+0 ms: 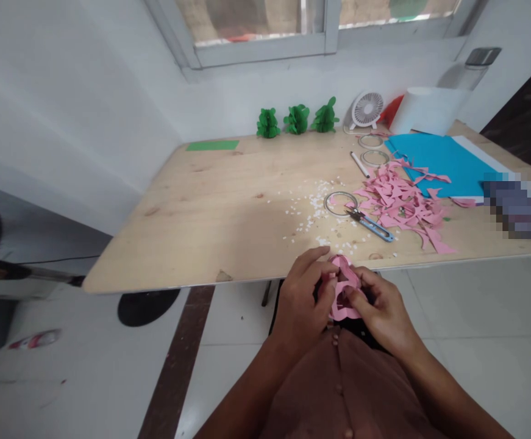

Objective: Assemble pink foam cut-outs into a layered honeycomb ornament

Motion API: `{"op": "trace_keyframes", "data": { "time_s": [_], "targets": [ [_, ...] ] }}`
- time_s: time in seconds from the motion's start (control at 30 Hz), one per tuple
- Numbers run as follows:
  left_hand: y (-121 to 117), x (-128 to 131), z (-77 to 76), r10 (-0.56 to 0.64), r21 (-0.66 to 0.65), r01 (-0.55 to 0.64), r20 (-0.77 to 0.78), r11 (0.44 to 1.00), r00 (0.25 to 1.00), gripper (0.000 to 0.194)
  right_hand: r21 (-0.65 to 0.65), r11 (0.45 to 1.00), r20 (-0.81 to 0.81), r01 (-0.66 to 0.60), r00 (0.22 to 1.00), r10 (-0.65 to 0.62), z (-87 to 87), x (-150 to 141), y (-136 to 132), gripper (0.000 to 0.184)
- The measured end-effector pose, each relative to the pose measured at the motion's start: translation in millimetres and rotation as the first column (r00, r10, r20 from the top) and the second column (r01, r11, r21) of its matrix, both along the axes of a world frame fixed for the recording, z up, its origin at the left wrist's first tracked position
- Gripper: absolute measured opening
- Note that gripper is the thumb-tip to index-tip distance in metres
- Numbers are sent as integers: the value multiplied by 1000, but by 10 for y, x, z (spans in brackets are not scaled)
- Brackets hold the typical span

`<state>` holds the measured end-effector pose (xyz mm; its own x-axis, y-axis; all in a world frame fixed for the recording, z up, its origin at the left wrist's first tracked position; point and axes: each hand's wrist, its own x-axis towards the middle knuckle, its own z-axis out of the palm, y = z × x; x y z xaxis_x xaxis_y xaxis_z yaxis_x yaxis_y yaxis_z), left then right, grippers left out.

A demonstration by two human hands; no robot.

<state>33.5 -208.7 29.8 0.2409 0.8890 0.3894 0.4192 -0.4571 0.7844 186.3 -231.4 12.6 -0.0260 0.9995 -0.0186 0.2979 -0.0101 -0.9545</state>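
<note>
Between my two hands, just off the table's front edge, is a pink paper cutout [348,311] with rounded, scalloped edges and folded layers. My left hand [305,292] grips its left side, thumb and fingers closed on the paper. On the opposite side my right hand [381,305] pinches it, the thumb lying across its lower part. Fingers partly cover the paper. Just beyond on the table lie blue-handled thread snips [371,225], their tip by a ring-shaped tape roll [341,203]. Small white paper bits [315,210] are scattered near them.
Pink paper scraps [395,195] pile at right, beside blue sheets [443,161] and a white marker [359,164]. Along the wall stand green paper figures [297,119] and a small white fan [367,110]. A green strip [213,146] lies at the table's [192,213] back left.
</note>
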Motion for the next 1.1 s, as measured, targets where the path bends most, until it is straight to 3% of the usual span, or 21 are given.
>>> {"op": "trace_keyframes", "data": {
  "time_s": [0.2, 0.37, 0.73, 0.87, 1.1],
  "targets": [
    [79, 52, 6, 74, 151, -61, -82, 987, 994, 16, 46, 999, -17, -6, 1000, 7, 43, -12, -18, 19],
    [122, 56, 2, 87, 279, -42, -152, 959, 985, 13, 63, 998, 7, 18, 1000, -18, 19, -12, -34, 22],
    [217, -64, 153, -4, 345, 106, -283, 933, 959, 15, 128, 990, 174, -65, 984, 43, 71, -8, -53, 18],
    [232, -108, 184, -10, 328, 126, -335, 936, 942, 16, 136, 983, 170, -120, 981, 96, 92, -11, -49, 15],
    [213, -99, 178, 28, 421, 148, -383, 895, 923, 17, 140, 981, 163, -131, 981, 108, 129, -19, -55, 14]
  ]
}}
